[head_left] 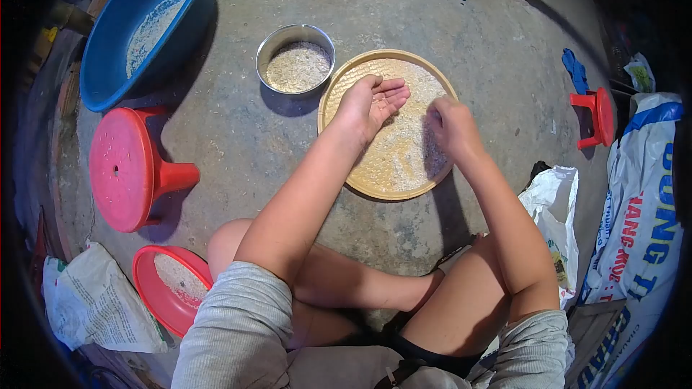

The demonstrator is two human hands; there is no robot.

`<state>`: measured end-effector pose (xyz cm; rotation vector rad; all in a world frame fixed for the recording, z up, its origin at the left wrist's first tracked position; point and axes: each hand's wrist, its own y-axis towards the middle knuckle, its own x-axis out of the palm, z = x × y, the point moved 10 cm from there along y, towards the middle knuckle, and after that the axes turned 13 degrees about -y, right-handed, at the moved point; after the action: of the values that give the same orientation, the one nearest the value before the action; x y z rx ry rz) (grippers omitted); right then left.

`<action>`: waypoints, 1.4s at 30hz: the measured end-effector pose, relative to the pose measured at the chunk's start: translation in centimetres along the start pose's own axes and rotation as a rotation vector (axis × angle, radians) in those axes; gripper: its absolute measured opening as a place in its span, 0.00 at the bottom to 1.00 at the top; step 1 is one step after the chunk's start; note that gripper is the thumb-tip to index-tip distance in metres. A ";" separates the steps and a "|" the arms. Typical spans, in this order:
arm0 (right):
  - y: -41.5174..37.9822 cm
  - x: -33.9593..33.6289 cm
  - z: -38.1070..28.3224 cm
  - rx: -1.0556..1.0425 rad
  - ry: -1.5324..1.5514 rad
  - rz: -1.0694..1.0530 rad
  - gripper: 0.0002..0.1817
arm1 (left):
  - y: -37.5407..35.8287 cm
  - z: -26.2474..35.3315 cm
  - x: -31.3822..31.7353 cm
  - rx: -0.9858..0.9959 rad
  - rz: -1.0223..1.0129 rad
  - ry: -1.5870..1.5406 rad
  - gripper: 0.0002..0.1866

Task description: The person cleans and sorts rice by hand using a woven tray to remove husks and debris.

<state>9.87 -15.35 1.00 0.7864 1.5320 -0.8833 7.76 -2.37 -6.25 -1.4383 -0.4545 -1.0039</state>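
Resting at the centre of the frame on the concrete floor (pixel 231 137), the round woven tray (pixel 360 180) holds a spread of pale grain (pixel 404 151). Over it, the left hand (pixel 373 101) lies palm up, fingers loosely open, holding nothing that can be made out. The right hand (pixel 448 126) curls downward onto the grain; its grasp cannot be told. Just upper left of the tray stands a metal bowl (pixel 295 61), then a blue basin (pixel 144 21) and a red stool (pixel 133 169).

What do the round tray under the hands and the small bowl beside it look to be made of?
The tray looks like woven bamboo or cane, matte tan, with a visible weave and a bound rim. The bowl looks like metal, probably steel or aluminium, with a grey, dully shiny wall. Both hold pale grain.
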 end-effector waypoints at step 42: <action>-1.3 3.1 -6.8 -0.312 -0.112 -0.075 0.43 | -5.7 12.9 1.9 0.582 0.152 0.293 0.30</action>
<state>5.01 -10.03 -1.39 0.4498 1.5593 -0.7065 8.20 10.21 0.47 -0.7782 -0.3741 -0.8495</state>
